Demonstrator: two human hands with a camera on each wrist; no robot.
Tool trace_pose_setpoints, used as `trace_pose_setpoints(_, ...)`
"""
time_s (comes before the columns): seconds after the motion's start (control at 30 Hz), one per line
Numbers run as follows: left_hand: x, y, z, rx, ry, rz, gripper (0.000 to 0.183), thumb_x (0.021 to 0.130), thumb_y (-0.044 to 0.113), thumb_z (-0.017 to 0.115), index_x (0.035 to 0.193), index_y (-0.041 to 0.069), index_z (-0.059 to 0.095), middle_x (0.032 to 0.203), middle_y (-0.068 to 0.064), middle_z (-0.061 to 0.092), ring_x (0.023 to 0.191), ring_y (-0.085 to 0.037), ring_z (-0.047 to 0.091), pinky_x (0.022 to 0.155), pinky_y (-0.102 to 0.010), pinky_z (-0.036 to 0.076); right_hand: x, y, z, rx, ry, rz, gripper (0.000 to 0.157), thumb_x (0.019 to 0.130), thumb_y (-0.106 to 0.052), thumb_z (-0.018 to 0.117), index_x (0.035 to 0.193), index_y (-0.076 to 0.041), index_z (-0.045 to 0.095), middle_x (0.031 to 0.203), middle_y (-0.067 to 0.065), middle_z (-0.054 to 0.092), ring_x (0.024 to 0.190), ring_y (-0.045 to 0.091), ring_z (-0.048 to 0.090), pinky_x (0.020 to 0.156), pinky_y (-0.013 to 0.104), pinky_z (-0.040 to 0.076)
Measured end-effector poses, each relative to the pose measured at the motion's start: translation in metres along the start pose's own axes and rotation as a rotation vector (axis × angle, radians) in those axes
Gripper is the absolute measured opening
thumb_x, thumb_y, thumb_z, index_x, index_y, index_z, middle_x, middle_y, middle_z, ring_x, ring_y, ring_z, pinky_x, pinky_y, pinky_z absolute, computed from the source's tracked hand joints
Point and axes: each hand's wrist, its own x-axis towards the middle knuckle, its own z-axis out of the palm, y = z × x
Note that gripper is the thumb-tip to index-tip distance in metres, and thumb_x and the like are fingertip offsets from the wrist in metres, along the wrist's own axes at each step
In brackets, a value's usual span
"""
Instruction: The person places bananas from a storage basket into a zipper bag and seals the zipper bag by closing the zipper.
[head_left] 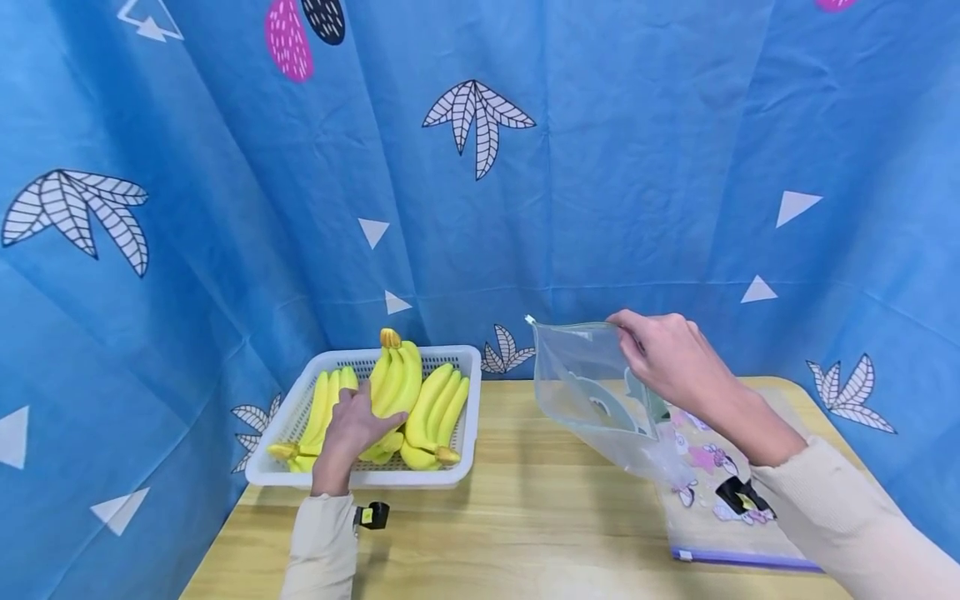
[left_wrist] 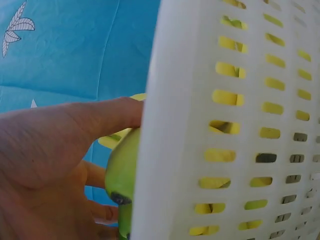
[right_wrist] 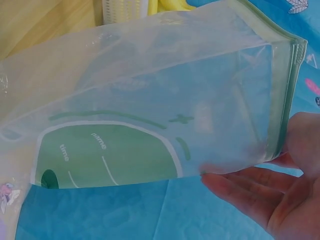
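Left hand (head_left: 356,425): lower left of the frame, over the basket. Thumb spread away from the fingers, astride the greenish banana tips that show in the left wrist view; cannot tell whether it presses on them.

Key relation: centre banana bunch (head_left: 405,383) lies just above and right of this hand, inside the basket (head_left: 427,478). Long axis roughly up-down in the frame, stem at the top past the far rim, tips toward the thumb. Left hand is by far the nearer.

Beside it: left bunch (head_left: 321,408) and right bunch (head_left: 435,417), stems toward the near rim.

Right hand (head_left: 678,358): right of centre, well apart from the basket, pinching the clear bag (head_left: 577,383) at its zip edge; bag body slants to lower right, above a patterned bag (head_left: 701,521).

Hidden: left fingertips, by bananas and basket wall; patterned bag partly, by the right forearm. Unclear: whether the clear bag's lips are parted.
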Motion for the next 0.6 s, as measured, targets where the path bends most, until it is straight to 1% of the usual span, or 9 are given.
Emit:
trace_pose_setpoints(0.1, 0.001, -0.002, -0.001, -0.019, -0.028, -0.021, 0.109, 0.089, 0.050, 0.075, 0.160, -0.007, 0.013, 0.145, -0.041, 0.023, 0.128, -0.057, 0.035, 0.097, -0.067, 0.044, 0.000, 0.000, 0.000, 0.001, -0.002, 0.002, 0.023, 0.101, -0.003, 0.055, 0.118, -0.004, 0.072, 0.057, -0.005, 0.046, 0.042, 0.010, 0.028, 0.041, 0.027, 0.026)
trace_pose_setpoints(0.17, 0.002, -0.002, -0.001, -0.038, -0.053, -0.027, 0.111, 0.091, 0.055, 0.071, 0.161, -0.005, 0.009, 0.148, -0.041, 0.020, 0.130, -0.058, 0.031, 0.098, -0.069, 0.042, -0.001, 0.001, 0.000, 0.003, -0.005, 0.009, 0.023, 0.101, -0.002, 0.055, 0.118, -0.003, 0.072, 0.059, -0.005, 0.048, 0.043, 0.010, 0.029, 0.041, 0.028, 0.027)
trace_pose_setpoints(0.27, 0.003, -0.004, 0.001, -0.083, -0.071, -0.029, 0.104, 0.097, 0.059, 0.061, 0.161, -0.004, 0.007, 0.152, -0.041, 0.019, 0.135, -0.058, 0.027, 0.104, -0.072, 0.036, -0.002, 0.003, 0.000, 0.010, -0.012, 0.014, 0.024, 0.101, -0.002, 0.055, 0.118, -0.003, 0.072, 0.061, -0.004, 0.052, 0.043, 0.009, 0.030, 0.041, 0.027, 0.027)
trace_pose_setpoints(0.33, 0.004, -0.005, 0.001, -0.130, -0.062, -0.020, 0.099, 0.100, 0.058, 0.056, 0.161, -0.004, 0.009, 0.152, -0.041, 0.021, 0.137, -0.058, 0.026, 0.107, -0.073, 0.034, -0.002, 0.004, 0.000, 0.011, -0.015, 0.017, 0.024, 0.100, -0.001, 0.056, 0.118, -0.003, 0.072, 0.063, -0.003, 0.054, 0.043, 0.009, 0.030, 0.041, 0.027, 0.028)
trace_pose_setpoints(0.43, 0.005, -0.009, 0.002, -0.201, -0.045, -0.011, 0.097, 0.101, 0.055, 0.058, 0.159, -0.007, 0.012, 0.150, -0.041, 0.025, 0.137, -0.056, 0.030, 0.108, -0.070, 0.034, -0.002, 0.005, -0.001, 0.009, -0.015, 0.022, 0.024, 0.100, -0.001, 0.056, 0.118, -0.003, 0.072, 0.064, -0.003, 0.055, 0.042, 0.009, 0.030, 0.040, 0.027, 0.028)
trace_pose_setpoints(0.5, 0.006, -0.012, 0.001, -0.245, -0.048, -0.022, 0.099, 0.099, 0.053, 0.062, 0.159, -0.008, 0.012, 0.150, -0.041, 0.026, 0.136, -0.054, 0.032, 0.109, -0.067, 0.036, -0.001, 0.005, -0.001, 0.012, -0.014, 0.018, 0.023, 0.100, -0.001, 0.057, 0.118, -0.003, 0.072, 0.065, -0.002, 0.057, 0.042, 0.010, 0.031, 0.040, 0.028, 0.028)
trace_pose_setpoints(0.57, 0.007, -0.016, 0.001, -0.295, -0.068, -0.042, 0.102, 0.098, 0.051, 0.065, 0.158, -0.010, 0.010, 0.152, -0.041, 0.027, 0.138, -0.052, 0.034, 0.111, -0.065, 0.037, 0.000, 0.005, 0.001, 0.019, -0.015, 0.012, 0.023, 0.100, -0.001, 0.057, 0.118, -0.003, 0.072, 0.068, -0.001, 0.060, 0.043, 0.009, 0.031, 0.041, 0.027, 0.028)
trace_pose_setpoints(0.6, 0.007, -0.017, 0.001, -0.318, -0.080, -0.052, 0.104, 0.097, 0.050, 0.066, 0.158, -0.010, 0.007, 0.154, -0.040, 0.025, 0.140, -0.052, 0.032, 0.112, -0.064, 0.035, -0.001, 0.005, 0.001, 0.022, -0.015, 0.012, 0.024, 0.100, -0.001, 0.056, 0.118, -0.003, 0.072, 0.068, -0.001, 0.060, 0.043, 0.009, 0.031, 0.041, 0.027, 0.028)
